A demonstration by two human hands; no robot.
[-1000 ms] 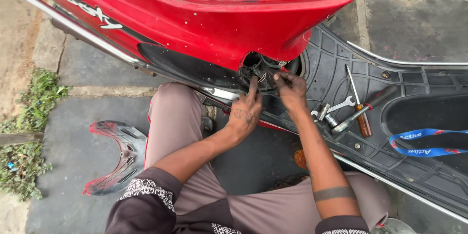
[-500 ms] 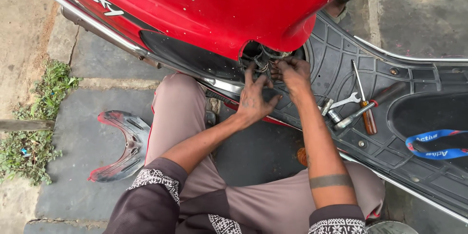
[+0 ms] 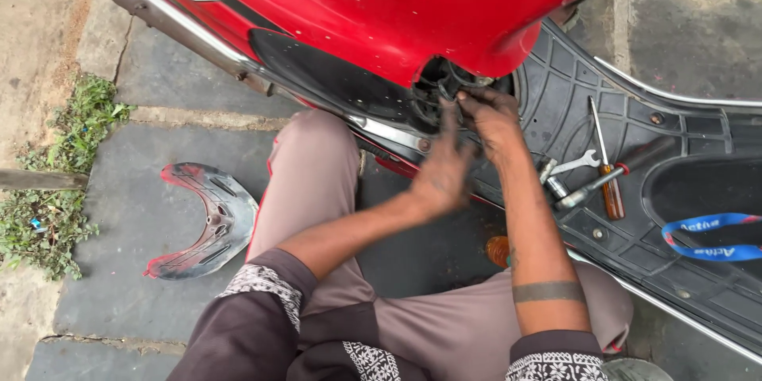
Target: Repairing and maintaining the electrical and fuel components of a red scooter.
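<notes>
A red scooter body panel [image 3: 397, 8] fills the top of the view. Below it is a dark opening with black cables and parts [image 3: 444, 83]. My left hand [image 3: 440, 171] reaches up to that opening, its fingers stretched toward the cables. My right hand [image 3: 492, 115] is at the same opening with fingertips pinched on a small part there; what it grips is too small to tell. Both hands are smeared with grease. My knees in grey trousers [image 3: 317, 167] are under the arms.
On the black ribbed footboard [image 3: 556, 87] lie a spanner [image 3: 575, 164], a screwdriver with a brown handle [image 3: 607, 171] and a socket tool [image 3: 583, 189]. A blue strap [image 3: 706, 238] lies at right. A curved red and black trim piece [image 3: 202, 222] rests on the paving at left, beside weeds [image 3: 48, 182].
The view has shifted so the scooter sits higher in frame. Both hands stay at the opening; the left hand has lifted slightly toward the cables.
</notes>
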